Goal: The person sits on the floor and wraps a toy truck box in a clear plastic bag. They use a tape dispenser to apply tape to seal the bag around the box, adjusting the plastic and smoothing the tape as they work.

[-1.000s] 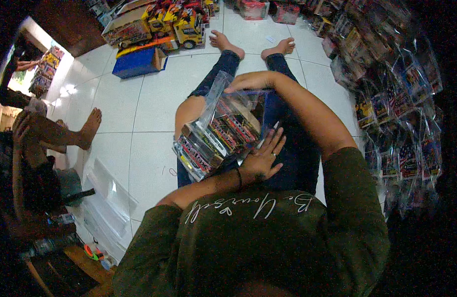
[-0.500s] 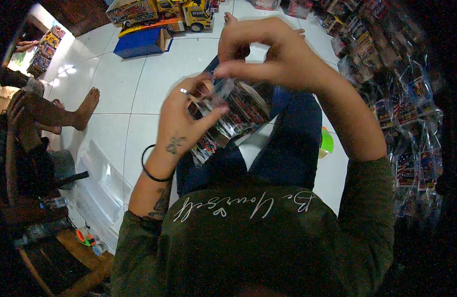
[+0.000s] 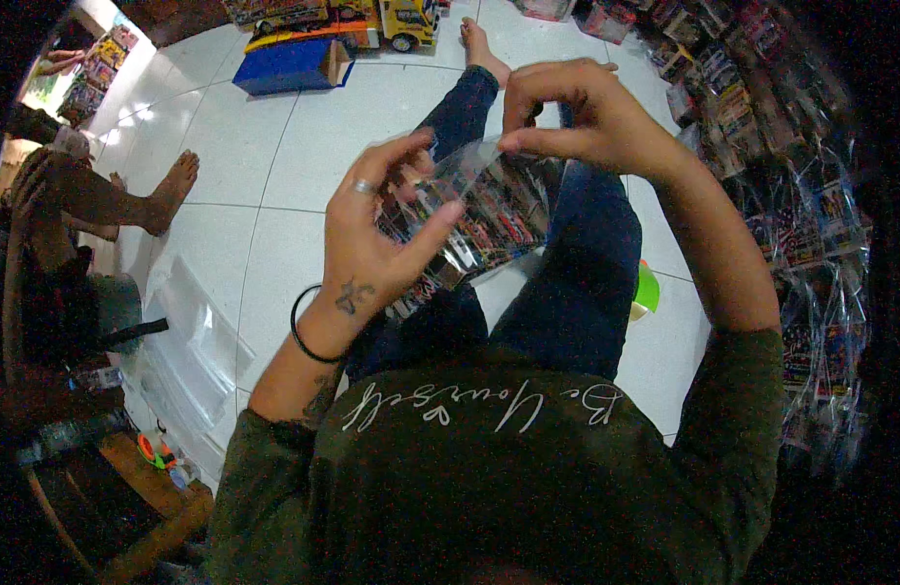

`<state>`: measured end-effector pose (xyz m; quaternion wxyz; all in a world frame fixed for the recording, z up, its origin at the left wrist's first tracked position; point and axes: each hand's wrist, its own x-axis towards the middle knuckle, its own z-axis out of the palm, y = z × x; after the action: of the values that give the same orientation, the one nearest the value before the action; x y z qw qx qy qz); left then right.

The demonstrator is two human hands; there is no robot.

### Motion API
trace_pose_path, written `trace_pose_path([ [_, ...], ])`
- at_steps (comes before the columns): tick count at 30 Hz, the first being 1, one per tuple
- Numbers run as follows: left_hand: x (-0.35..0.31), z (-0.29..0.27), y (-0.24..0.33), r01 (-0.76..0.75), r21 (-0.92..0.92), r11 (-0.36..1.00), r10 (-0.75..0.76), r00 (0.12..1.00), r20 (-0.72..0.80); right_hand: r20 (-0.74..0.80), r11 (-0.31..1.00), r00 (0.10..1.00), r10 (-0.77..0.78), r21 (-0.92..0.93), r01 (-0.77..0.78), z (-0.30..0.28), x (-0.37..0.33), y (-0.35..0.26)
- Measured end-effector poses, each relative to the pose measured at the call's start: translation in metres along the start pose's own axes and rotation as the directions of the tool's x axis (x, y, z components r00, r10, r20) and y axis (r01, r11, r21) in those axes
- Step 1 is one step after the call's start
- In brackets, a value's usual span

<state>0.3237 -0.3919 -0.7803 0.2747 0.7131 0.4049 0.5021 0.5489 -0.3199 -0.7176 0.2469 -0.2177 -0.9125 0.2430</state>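
Above my lap is a boxy package [image 3: 499, 219] with dark, colourful printing, covered by shiny clear plastic. My left hand [image 3: 377, 214], with a ring on one finger, is closed around the package's left end, thumb on the upper face. At the package's far edge my right hand [image 3: 591, 122] pinches a raised edge of the clear plastic film [image 3: 467, 166] between thumb and forefinger. The film stands up between both hands. My left fingertips are partly hidden behind it, and the underside of the package is out of sight.
A blue open-ended box [image 3: 289, 68] and a yellow toy truck [image 3: 409, 21] lie ahead on the white tiles. Clear plastic sheets [image 3: 196, 341] are at left, near another person's foot [image 3: 172, 195]. Plastic-wrapped packages [image 3: 821, 244] pile up at right. A green tape roll [image 3: 646, 291] sits beside my leg.
My right hand has moved right, away from my left hand, drawing the film's edge out with it. The package has shifted slightly right, and my left hand moved a little with it.
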Motion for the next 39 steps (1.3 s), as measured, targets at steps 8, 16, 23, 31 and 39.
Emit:
trace_pose_path([
  [8,0.019,0.008,0.004,0.324,-0.334,0.885,-0.289,0.945,0.15,-0.155,0.846,0.942,-0.297,-0.501,0.184,0.005,0.006,-0.012],
  [16,0.03,0.005,0.001,0.075,-0.213,0.974,-0.054,0.993,0.103,0.116,0.968,0.987,-0.111,-0.214,0.134,-0.005,0.017,-0.003],
  [23,0.033,0.003,-0.01,0.102,-0.28,0.955,-0.062,0.987,0.148,0.076,0.991,0.994,-0.077,-0.101,0.084,0.0,0.02,-0.004],
  [31,0.034,0.002,0.001,0.379,-0.457,0.805,-0.282,0.921,0.267,0.125,0.735,0.949,-0.289,-0.607,0.303,0.005,0.011,-0.015],
  [39,0.044,-0.016,0.013,0.064,0.032,0.997,-0.071,0.941,0.331,0.161,0.916,0.973,-0.163,-0.342,0.21,-0.006,0.017,-0.008],
])
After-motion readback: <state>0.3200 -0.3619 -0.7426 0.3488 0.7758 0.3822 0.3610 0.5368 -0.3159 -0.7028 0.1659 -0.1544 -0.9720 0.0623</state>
